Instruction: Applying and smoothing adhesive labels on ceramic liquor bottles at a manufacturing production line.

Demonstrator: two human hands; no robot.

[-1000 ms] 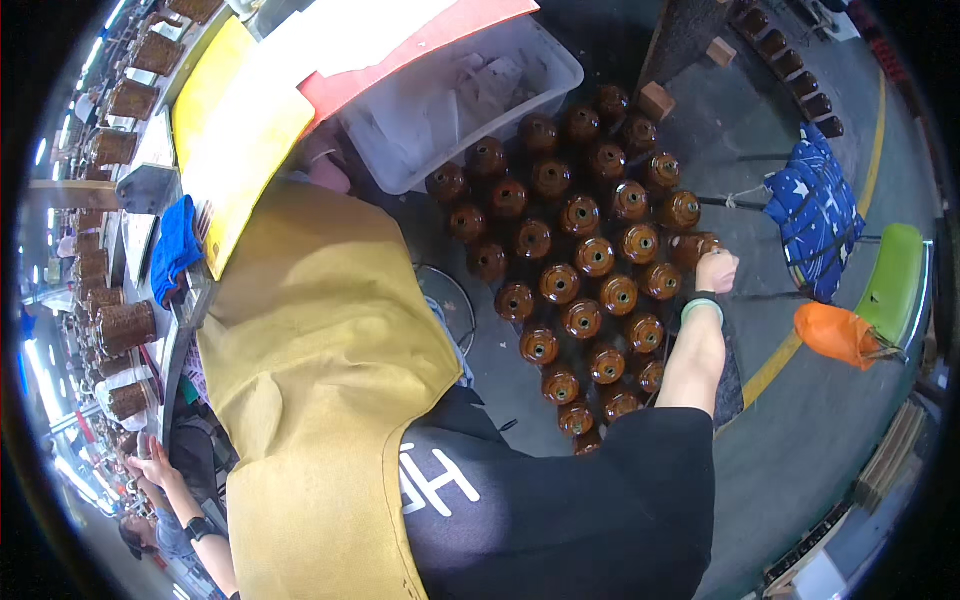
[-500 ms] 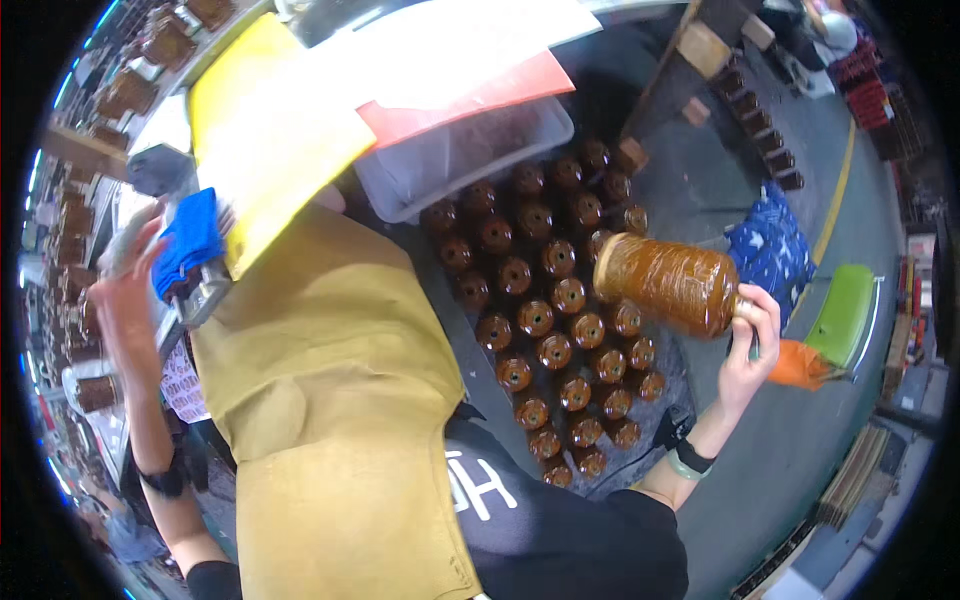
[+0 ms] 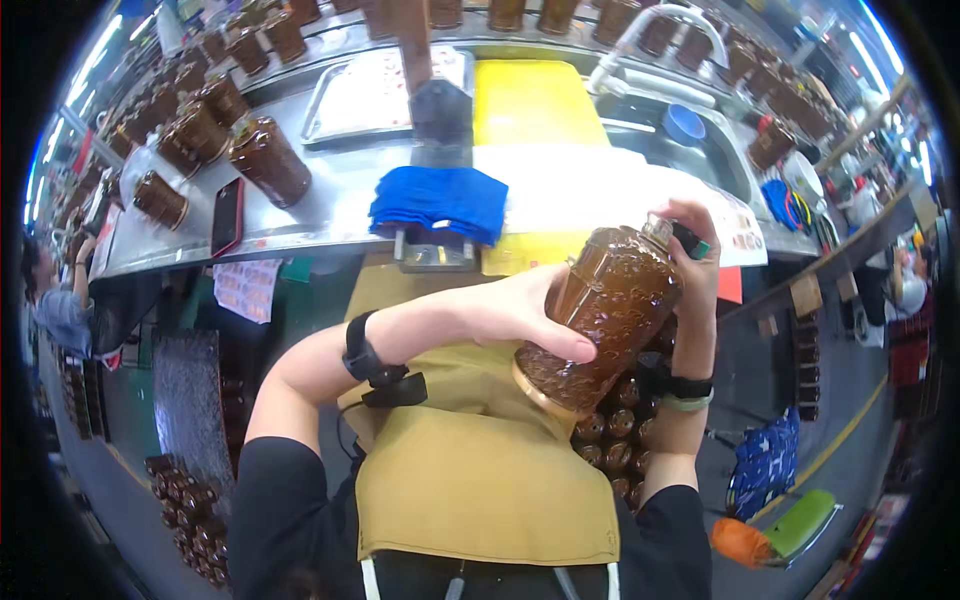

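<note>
While both hands carry it at chest height above the mustard-yellow apron, the large brown ribbed glass jar sits between the person and the edge of the steel worktable, not resting on anything. The left hand is wrapped around the jar's lower side, fingers curled over the glass near its base, and the right hand is closed over the capped top end, so neither hand is free. By my reading, this is a lift-and-turn step: the jar is being brought up from the packed brown jars on the floor toward the bench. Its long axis runs on a slant, the cap end pointing up and to the person's right, the gold-rimmed base down and toward the body. Setting it down would call for tipping it upright and finding open steel beside the folded blue cloth and the small grey stand, near the brown jar lying tilted on the table and the dark phone.
</note>
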